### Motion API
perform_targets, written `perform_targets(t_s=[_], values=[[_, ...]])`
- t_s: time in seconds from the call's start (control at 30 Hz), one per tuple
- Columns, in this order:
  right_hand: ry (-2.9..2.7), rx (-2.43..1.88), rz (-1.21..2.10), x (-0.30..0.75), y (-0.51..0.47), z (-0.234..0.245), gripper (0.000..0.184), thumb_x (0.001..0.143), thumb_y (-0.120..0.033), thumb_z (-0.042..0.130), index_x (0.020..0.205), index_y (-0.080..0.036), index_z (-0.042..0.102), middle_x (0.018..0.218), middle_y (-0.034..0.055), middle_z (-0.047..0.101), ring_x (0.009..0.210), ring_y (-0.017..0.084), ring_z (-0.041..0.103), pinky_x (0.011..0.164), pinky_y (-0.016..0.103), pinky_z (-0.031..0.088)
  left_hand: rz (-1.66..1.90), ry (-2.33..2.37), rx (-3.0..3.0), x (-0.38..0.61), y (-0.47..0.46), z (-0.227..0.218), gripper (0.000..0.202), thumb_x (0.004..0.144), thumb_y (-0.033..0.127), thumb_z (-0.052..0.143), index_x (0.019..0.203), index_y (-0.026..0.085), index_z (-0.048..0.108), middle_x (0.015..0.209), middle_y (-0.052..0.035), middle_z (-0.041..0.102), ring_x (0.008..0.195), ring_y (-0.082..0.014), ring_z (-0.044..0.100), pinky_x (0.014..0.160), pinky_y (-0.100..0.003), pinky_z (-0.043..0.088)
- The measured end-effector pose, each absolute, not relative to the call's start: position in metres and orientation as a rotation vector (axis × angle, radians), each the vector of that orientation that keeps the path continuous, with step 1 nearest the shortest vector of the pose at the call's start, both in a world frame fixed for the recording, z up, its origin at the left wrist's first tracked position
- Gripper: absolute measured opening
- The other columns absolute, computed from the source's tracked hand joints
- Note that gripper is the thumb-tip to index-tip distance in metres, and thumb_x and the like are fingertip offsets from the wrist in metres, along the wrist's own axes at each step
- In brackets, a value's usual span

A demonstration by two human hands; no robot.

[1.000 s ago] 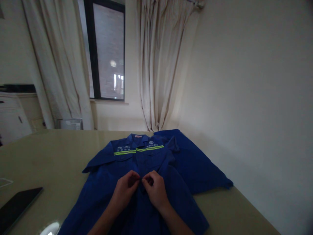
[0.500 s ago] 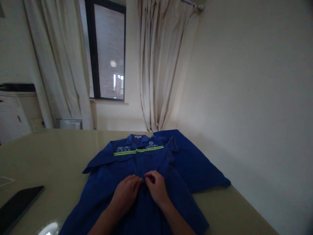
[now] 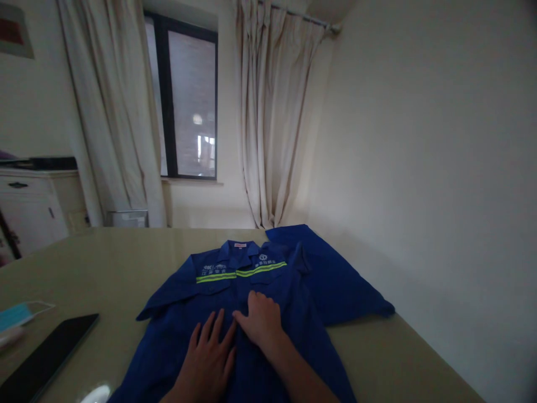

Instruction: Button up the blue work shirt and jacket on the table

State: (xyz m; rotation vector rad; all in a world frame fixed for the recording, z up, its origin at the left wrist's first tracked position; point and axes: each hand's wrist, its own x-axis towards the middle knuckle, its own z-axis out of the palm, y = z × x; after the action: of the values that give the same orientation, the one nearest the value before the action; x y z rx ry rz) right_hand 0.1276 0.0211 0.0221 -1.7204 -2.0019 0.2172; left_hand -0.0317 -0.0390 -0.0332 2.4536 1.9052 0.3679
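A blue short-sleeved work shirt (image 3: 193,302) lies front side up, its collar at the far end, with yellow-green stripes and white printing across the chest. My left hand (image 3: 207,358) rests on the shirt front left of the button placket, fingers spread. On the other side of the placket, my right hand (image 3: 262,319) lies on the cloth, its thumb stretched toward the placket and apart from the bent fingers. Partly under the shirt's right side lies another blue piece of cloth (image 3: 339,285); its kind is not clear.
A black tablet-like slab (image 3: 48,358) lies on the table (image 3: 113,268) at the left, near a light-blue face mask (image 3: 17,316). A white shiny thing (image 3: 96,393) shows at the bottom edge. The wall (image 3: 440,224) borders the table's right side.
My hands have come away from their pinch at the placket. The left has moved back and spread its fingers; the right now lies on the cloth. The view has shifted slightly left.
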Motion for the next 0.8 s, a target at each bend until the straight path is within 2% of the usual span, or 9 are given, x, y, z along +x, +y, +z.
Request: perform_targets(t_s=[0.1, 0.2, 0.33, 0.47, 0.6, 0.8], values=[[-1.99, -1.686, 0.282, 0.121, 0.028, 0.01, 0.015, 0.081, -0.025, 0.072, 0.094, -0.02, 0.073, 0.095, 0.0129, 0.076, 0.084, 0.027, 0.071, 0.069, 0.031, 0.045, 0.296, 1.929, 2.418, -0.031, -0.042, -0.005, 0.054, 0.09, 0.029, 0.052, 0.143, 0.033, 0.057, 0.149, -0.0155, 0.055, 0.137, -0.0416, 0.049, 0.102, -0.064, 0.042], [-1.882, -1.515, 0.494, 0.13, 0.035, -0.001, 0.01, 0.085, -0.02, 0.062, 0.081, -0.021, 0.071, 0.076, 0.0039, 0.073, 0.072, 0.019, 0.067, 0.064, 0.026, 0.039, 0.23, 2.063, 2.352, -0.025, -0.024, 0.023, 0.039, 0.094, 0.024, 0.043, 0.123, 0.027, 0.07, 0.128, -0.0156, 0.066, 0.113, -0.0392, 0.062, 0.085, -0.057, 0.05], [-1.731, -1.334, 0.708, 0.152, 0.039, -0.007, 0.02, 0.086, -0.023, 0.058, 0.067, -0.019, 0.064, 0.063, -0.0011, 0.063, 0.061, 0.016, 0.058, 0.058, 0.024, 0.034, 0.361, 2.125, 2.353, -0.013, 0.009, 0.024, 0.027, 0.096, 0.024, 0.047, 0.11, 0.02, 0.07, 0.119, -0.0132, 0.065, 0.111, -0.0324, 0.061, 0.089, -0.046, 0.049], [-1.629, -1.247, 0.788, 0.159, 0.039, -0.009, 0.019, 0.085, -0.027, 0.057, 0.07, -0.019, 0.066, 0.064, -0.0015, 0.063, 0.062, 0.015, 0.057, 0.058, 0.024, 0.037, 0.562, 1.926, 2.324, -0.01, 0.025, 0.002, 0.023, 0.098, 0.02, 0.047, 0.101, 0.02, 0.069, 0.109, -0.0093, 0.065, 0.104, -0.0249, 0.062, 0.093, -0.038, 0.047], [-1.506, -1.218, 0.809, 0.148, 0.039, -0.008, 0.015, 0.082, -0.032, 0.064, 0.079, -0.018, 0.069, 0.069, 0.0, 0.066, 0.063, 0.016, 0.059, 0.059, 0.024, 0.042, 0.634, 1.759, 2.344, -0.015, 0.027, -0.005, 0.026, 0.099, 0.017, 0.043, 0.105, 0.023, 0.068, 0.108, -0.0067, 0.066, 0.102, -0.0224, 0.061, 0.094, -0.035, 0.045], [-1.563, -1.191, 0.798, 0.138, 0.04, -0.008, 0.019, 0.086, -0.031, 0.059, 0.084, -0.017, 0.073, 0.07, 0.0018, 0.069, 0.064, 0.017, 0.062, 0.06, 0.024, 0.044, 0.673, 1.727, 2.279, -0.02, 0.037, -0.008, 0.018, 0.096, 0.02, 0.049, 0.099, 0.022, 0.067, 0.107, -0.0067, 0.066, 0.1, -0.0231, 0.061, 0.091, -0.035, 0.045]])
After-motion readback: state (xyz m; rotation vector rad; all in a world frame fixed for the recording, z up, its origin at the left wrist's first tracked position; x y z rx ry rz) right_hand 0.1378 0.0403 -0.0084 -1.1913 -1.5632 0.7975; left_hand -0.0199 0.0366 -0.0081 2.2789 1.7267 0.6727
